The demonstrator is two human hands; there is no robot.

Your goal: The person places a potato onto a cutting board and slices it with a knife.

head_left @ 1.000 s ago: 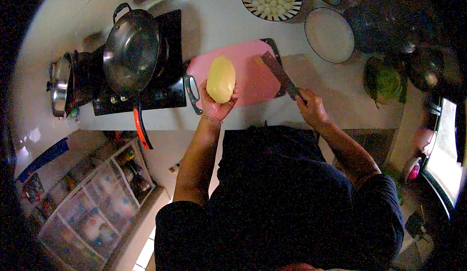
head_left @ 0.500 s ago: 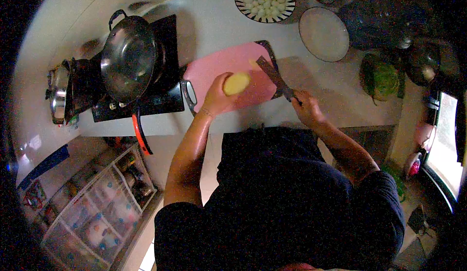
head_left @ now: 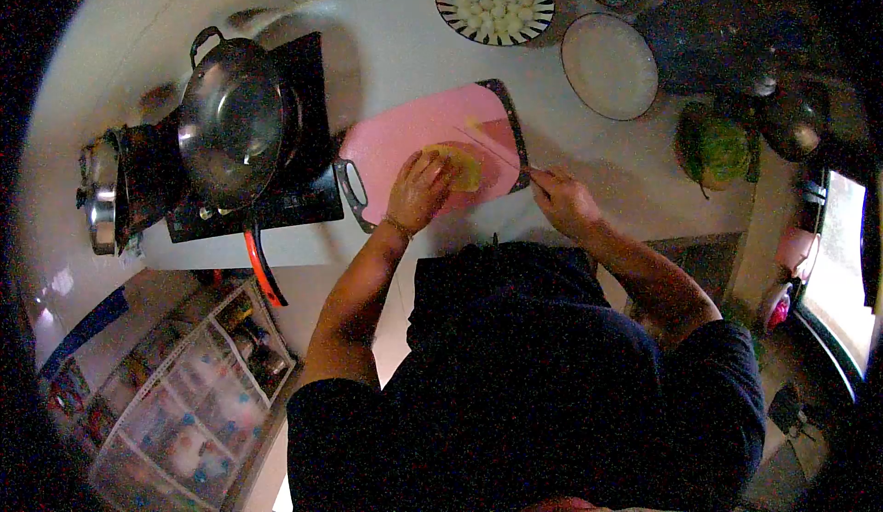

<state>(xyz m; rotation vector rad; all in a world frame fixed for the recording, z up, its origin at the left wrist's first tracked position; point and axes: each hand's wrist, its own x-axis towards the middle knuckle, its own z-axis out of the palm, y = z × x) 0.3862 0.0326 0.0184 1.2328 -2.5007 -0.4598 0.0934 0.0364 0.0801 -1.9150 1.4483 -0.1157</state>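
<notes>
Yellow potato (head_left: 469, 175) under curled left fingers (head_left: 438, 165), right fingers (head_left: 552, 184) clasping knife (head_left: 492, 149)

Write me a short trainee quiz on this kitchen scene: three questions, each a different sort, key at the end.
1. True or false: the left hand is on the yellow vegetable, over the pink cutting board.
2. Which hand grips the knife? A) left B) right C) neither
3. Fill in: the plate of small white pieces has a ____ rim.

Key: 1. True. 2. B, the right hand. 3. Striped.
</notes>
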